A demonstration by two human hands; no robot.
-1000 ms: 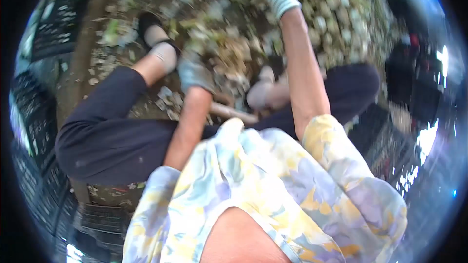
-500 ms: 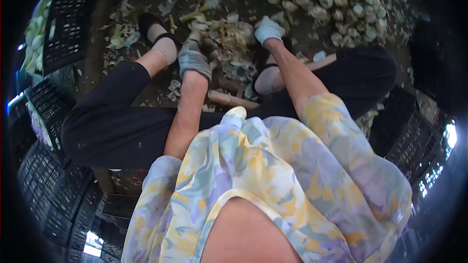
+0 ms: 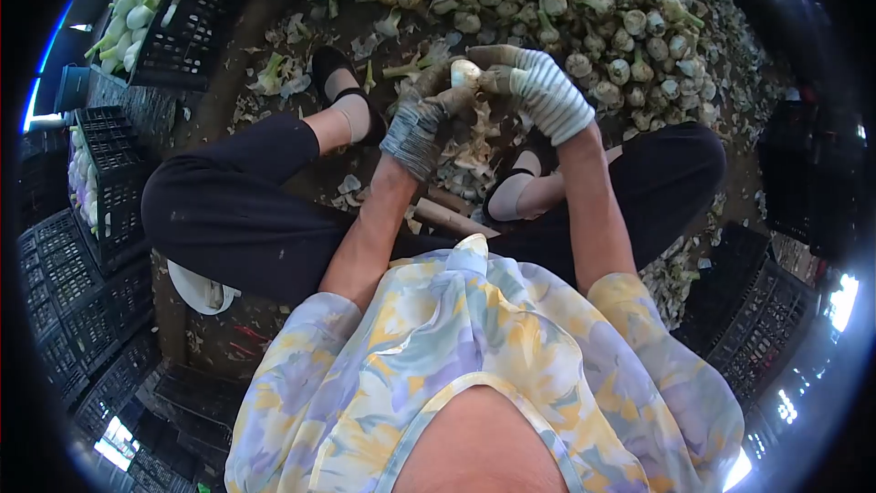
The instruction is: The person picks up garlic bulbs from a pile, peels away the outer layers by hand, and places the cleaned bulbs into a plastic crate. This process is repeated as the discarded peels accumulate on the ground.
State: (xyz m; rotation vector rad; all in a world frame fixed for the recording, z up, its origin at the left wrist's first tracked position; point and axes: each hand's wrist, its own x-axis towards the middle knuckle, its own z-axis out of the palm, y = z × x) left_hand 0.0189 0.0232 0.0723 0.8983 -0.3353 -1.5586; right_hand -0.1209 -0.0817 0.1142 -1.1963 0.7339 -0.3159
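Here, at far left, one black crate holds whitish-purple bulbs; another crate holds green-stemmed white bulbs. Gloved left hand and right hand both pinch a pale bulb between them; rightward, black crates show no clear contents.

Between left hand and right hand, a bulb. Ahead on the floor, a heap of bulbs; front left, a crate.
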